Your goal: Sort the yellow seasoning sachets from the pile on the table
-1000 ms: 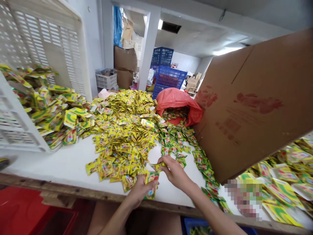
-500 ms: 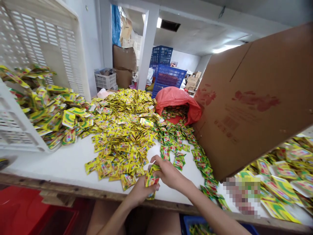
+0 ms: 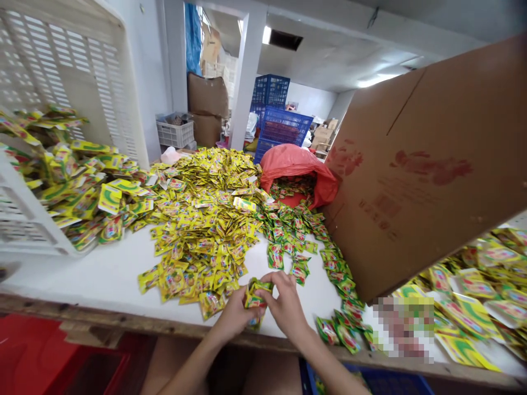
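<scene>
My left hand (image 3: 234,316) is closed around a small yellow-and-green packet (image 3: 254,298) just above the table's front edge. From the other side, the fingers and thumb of my right hand (image 3: 287,308) pinch the top of the same packet; whatever is inside it is hidden. To the left of my hands lies a big heap of small yellow sachets (image 3: 185,280). Green sachets (image 3: 284,230) spread beyond my hands, out of a red plastic bag (image 3: 296,159) on its side. A few green sachets (image 3: 343,332) sit right of my right forearm, near the edge.
A tipped white crate (image 3: 82,66) at left spills larger yellow packs (image 3: 111,197). At right, a big cardboard box (image 3: 428,159) leans over the table, with more yellow packs (image 3: 477,323) beyond it. A blue crate (image 3: 387,378) is below the edge; a blurred patch covers something at right.
My right hand has shifted and turned more upright, its fingers closing over the packet's top. The packet has tilted in my hands. The view has moved slightly.
</scene>
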Available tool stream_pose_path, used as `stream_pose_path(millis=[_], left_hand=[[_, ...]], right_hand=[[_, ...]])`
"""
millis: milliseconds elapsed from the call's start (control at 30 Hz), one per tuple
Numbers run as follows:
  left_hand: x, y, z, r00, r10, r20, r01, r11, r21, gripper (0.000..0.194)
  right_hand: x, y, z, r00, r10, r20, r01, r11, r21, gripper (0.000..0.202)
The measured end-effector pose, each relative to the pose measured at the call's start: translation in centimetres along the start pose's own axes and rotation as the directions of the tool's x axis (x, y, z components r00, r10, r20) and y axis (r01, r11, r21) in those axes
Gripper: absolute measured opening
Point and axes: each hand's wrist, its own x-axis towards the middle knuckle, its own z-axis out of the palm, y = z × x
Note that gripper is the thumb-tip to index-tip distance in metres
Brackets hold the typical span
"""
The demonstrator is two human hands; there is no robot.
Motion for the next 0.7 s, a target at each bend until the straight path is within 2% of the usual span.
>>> stream_pose_path(millis=[133, 267, 400, 467, 533, 633, 700], left_hand=[[-0.1, -0.7, 0.0, 0.997, 0.076, -0.009, -0.076, 0.997, -0.001, 0.030], [0.0, -1.4, -0.1, 0.997, 0.071, 0.030, -0.069, 0.996, -0.054, 0.025], [0.0, -1.6, 0.0, 1.000, 0.031, 0.002, -0.031, 0.998, -0.059, 0.028], [0.0, -1.5, 0.0, 1.000, 0.008, -0.013, -0.008, 0.999, -0.037, 0.029], [0.1, -1.2, 0.0, 1.000, -0.012, -0.008, 0.012, 0.999, -0.030, 0.030], [0.2, -1.0, -0.1, 0.999, -0.014, 0.036, 0.016, 0.998, -0.053, 0.029], [0.2, -1.1, -0.1, 0.999, -0.002, 0.044, 0.005, 0.997, -0.079, 0.035]], right_hand=[[-0.4, 0.4, 0.9, 0.999, -0.038, 0.020, 0.039, 0.998, -0.050, 0.007], [-0.1, 0.6, 0.6, 0.998, -0.059, -0.016, 0.057, 0.994, -0.092, 0.009], [-0.6, 1.1, 0.7, 0.992, -0.046, 0.117, 0.051, 0.998, -0.042, 0.020], [-1.1, 1.8, 0.9, 0.985, -0.023, 0.170, 0.017, 0.999, 0.037, 0.020], [-1.8, 2.7, 1.2, 0.991, 0.039, 0.129, -0.064, 0.979, 0.194, 0.012], [-3.0, 3.9, 1.8, 0.980, 0.186, 0.064, -0.192, 0.834, 0.518, 0.024], [-3.8, 4.5, 2.5, 0.966, 0.247, 0.074, -0.237, 0.740, 0.630, 0.027]])
